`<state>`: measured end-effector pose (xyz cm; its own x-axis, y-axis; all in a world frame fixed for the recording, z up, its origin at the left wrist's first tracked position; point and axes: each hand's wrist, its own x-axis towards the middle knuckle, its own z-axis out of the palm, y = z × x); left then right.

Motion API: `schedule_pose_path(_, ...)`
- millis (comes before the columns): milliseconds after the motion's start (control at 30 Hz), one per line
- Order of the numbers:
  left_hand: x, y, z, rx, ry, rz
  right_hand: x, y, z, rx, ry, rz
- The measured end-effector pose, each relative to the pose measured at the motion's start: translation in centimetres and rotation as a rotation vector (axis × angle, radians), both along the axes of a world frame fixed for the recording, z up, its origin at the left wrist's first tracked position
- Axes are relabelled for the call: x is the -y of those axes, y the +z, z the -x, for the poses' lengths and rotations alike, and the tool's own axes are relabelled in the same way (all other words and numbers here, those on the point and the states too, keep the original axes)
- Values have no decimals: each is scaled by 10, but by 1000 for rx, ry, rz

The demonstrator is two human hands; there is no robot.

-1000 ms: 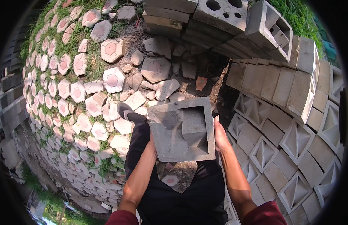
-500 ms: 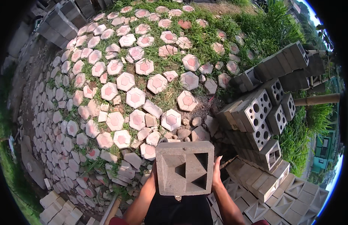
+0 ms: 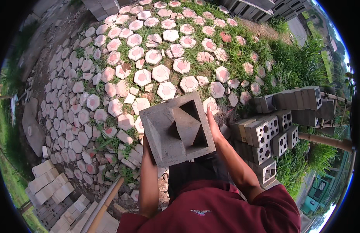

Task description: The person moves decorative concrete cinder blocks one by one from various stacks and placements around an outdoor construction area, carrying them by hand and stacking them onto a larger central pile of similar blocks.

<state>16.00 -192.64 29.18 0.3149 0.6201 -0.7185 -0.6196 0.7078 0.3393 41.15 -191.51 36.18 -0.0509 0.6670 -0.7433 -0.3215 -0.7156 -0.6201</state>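
A square grey concrete vent block [image 3: 168, 143] is held up in front of my body, tilted, with its angled hollows facing up toward me. My left hand [image 3: 145, 145] presses on its left side, the fingers mostly hidden behind the block. Against the right side lies my right hand [image 3: 214, 126], thumb pointing up along the edge. Both forearms reach out from the sleeves of a maroon shirt [image 3: 211, 206]. Beyond the block, hexagonal pavers [image 3: 166, 90] with pinkish centres cover the grassy ground.
Stacked blocks with round holes [image 3: 264, 149] stand close on the right, beside a bamboo pole [image 3: 325, 141]. At lower left are piled pale blocks [image 3: 48, 182] and another pole [image 3: 106, 206]. More grey blocks [image 3: 248, 8] stand at the far back.
The block has risen and shifted slightly left, turning from level to tilted, still between both hands. My view has swung, showing more shirt and the far-back blocks.
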Motion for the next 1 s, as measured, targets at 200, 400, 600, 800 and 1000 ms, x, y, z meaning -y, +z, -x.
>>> schedule_pose_path(200, -47, 38, 3, -25, 144, -22, -69, 0, 0, -233, 46, 27)
schedule_pose_path(400, -149, 65, -29, -35, 249, -75, -187, 7, -18, -75, 169, -127)
schedule_pose_path(600, -277, 78, -39, -23, 309, -175, -329, 25, -26, -136, 204, -146)
schedule_pose_path(800, -392, 90, -23, -1, 313, -266, -449, 61, -9, -310, 192, -327)
schedule_pose_path(1000, -511, 95, 17, 35, 273, -360, -567, 103, 31, -114, 260, -257)
